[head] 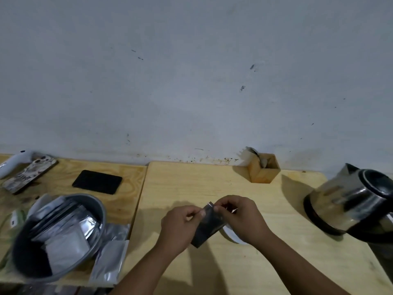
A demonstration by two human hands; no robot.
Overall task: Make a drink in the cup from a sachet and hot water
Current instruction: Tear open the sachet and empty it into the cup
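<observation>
A dark foil sachet [208, 226] is held up over the wooden table [191, 188] by both hands. My left hand [178, 226] pinches its top left corner and my right hand [240, 218] pinches the top right. Behind the sachet and my right hand shows part of a white cup [230, 235], mostly hidden. A steel electric kettle [348, 201] with a black rim stands tilted in view at the right.
A grey bowl [100, 209] full of silver sachets sits at the left, with loose sachets [110, 260] beside it. A black card [97, 181], a phone [29, 175] and a white device [14, 161] lie at back left. A wooden holder [263, 171] with cutlery stands by the wall.
</observation>
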